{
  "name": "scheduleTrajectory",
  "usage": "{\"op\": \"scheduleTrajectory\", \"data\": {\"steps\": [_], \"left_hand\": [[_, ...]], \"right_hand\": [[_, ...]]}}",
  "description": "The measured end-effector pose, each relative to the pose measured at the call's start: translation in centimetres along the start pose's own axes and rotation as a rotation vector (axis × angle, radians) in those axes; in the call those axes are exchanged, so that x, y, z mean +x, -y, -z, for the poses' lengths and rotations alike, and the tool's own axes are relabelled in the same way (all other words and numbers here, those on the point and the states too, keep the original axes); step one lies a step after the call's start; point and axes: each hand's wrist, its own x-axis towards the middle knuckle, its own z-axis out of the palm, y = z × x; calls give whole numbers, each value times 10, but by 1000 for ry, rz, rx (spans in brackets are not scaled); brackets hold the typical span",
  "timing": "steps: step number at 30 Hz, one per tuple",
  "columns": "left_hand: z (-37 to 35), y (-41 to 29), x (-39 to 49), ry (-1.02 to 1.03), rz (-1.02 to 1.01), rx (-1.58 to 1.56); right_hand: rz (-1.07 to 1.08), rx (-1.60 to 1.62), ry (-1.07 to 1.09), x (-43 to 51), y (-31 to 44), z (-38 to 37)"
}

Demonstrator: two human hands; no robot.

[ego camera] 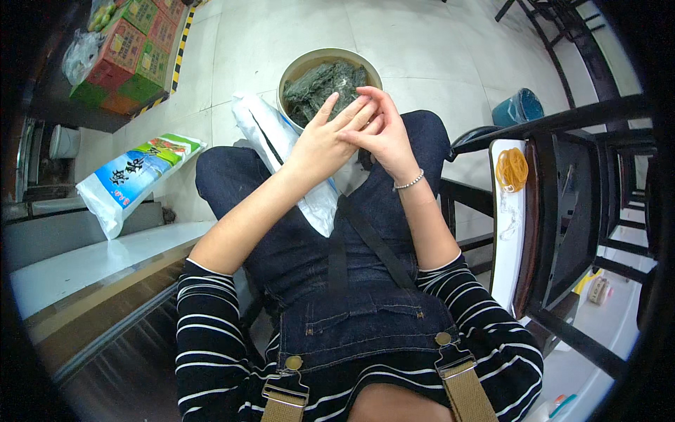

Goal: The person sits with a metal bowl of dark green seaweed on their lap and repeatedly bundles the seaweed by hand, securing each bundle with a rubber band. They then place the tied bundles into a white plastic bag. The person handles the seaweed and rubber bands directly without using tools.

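Both bare hands meet above my lap, in front of the near rim of a round tub point(285, 74). The tub holds a dark green, stringy mass that looks like seaweed point(316, 87). My left hand point(337, 124) is stretched out, palm down, with its fingers spread. My right hand point(382, 126) touches the fingers of the left with its thumb and fingertips; whether something tiny is between them cannot be made out. A whitish plastic bag point(282, 145) with a long dark slit lies over my left thigh, beside the tub. To the left lies a printed blue and green plastic package point(140, 171).
Stacked cartons point(124, 53) stand at the upper left, edged by yellow-black tape. A teal bin point(519, 108) with a liner stands on the tiled floor at the right. Yellow rubber bands point(511, 170) lie on a white surface beside dark chair frames. A white bucket point(65, 142) is at the far left.
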Motion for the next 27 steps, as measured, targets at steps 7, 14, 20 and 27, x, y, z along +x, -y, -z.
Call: {"op": "scheduleTrajectory", "data": {"steps": [7,14,20,27], "left_hand": [[8,1,-11,20,34,6],[49,26,-20,-12,127,-104],[74,63,-55,517,535,88],[51,56,-55,250,342,-171]], "right_hand": [[-179,402,-80,12,-11,-19],[-154,117,-31,24,-20,-16],[267,-1333,192,26,-35,-21],[374,-1312,223,24,-45,-26]]}}
